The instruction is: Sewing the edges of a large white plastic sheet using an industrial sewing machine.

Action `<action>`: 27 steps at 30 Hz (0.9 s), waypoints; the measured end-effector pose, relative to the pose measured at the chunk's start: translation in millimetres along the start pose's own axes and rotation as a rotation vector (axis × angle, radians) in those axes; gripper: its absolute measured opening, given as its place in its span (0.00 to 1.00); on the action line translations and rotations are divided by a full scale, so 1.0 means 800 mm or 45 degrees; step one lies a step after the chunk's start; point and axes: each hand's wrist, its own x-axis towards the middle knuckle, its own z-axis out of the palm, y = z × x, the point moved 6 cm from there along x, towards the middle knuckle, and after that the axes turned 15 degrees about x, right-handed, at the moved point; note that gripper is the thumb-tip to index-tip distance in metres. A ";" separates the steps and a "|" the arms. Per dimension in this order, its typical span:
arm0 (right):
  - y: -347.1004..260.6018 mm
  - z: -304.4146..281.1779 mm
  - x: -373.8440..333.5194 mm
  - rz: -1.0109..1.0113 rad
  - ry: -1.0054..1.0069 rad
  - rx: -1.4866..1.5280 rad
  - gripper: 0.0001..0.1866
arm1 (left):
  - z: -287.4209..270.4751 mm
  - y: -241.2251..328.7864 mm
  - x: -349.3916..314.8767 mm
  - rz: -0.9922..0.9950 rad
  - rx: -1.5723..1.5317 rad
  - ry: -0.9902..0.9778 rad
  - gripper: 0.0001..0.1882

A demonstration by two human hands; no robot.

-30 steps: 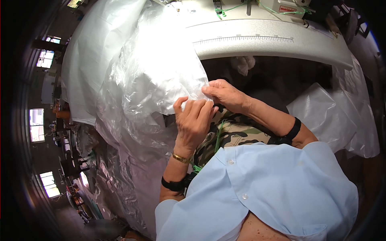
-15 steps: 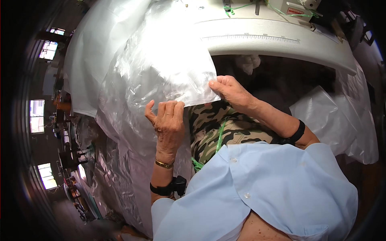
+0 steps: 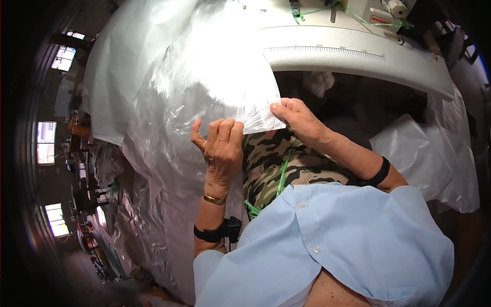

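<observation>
A large sheet of clear, shiny plastic film [image 3: 204, 87] spreads over the left part of the white sewing table and hangs down beside my legs. My left hand [image 3: 222, 146] grips its near edge, fingers curled over the film and thumb sticking out to the left. At the sheet's right corner my right hand [image 3: 299, 117] pinches the film between thumb and fingers. The edge is stretched between both hands, above my lap in camouflage trousers [image 3: 266, 158]. Glare whitens the film's middle, and the fingertips beneath it are hidden.
The white table [image 3: 358, 64] carries a printed ruler scale along its curved front edge. Part of a sewing machine [image 3: 383, 15] with green thread stands at the far right. More plastic film [image 3: 419, 153] hangs at right. Green strings [image 3: 282, 174] lie on my lap.
My left hand has moved slightly right and away from me along the film's edge. The right hand has shifted a little to the right, still pinching the corner.
</observation>
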 end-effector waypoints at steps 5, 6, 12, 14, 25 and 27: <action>0.005 0.007 0.004 -0.016 0.009 -0.032 0.18 | 0.001 -0.001 -0.007 0.027 0.037 -0.069 0.05; 0.007 0.004 0.005 -0.016 0.006 -0.035 0.18 | 0.003 0.003 -0.008 0.065 0.066 -0.121 0.04; 0.006 -0.012 0.003 -0.122 0.044 -0.362 0.17 | 0.018 0.033 -0.036 -0.110 -0.604 -0.671 0.17; -0.007 0.005 -0.007 -0.069 0.107 -0.312 0.18 | 0.050 0.047 -0.055 -0.219 -0.733 -0.978 0.20; -0.033 0.028 -0.026 -0.294 0.206 -1.269 0.21 | 0.133 0.098 -0.032 -1.740 -3.086 -0.282 0.21; -0.033 0.031 -0.028 -0.249 0.211 -1.386 0.20 | 0.142 0.091 -0.039 -1.932 -2.867 -0.278 0.18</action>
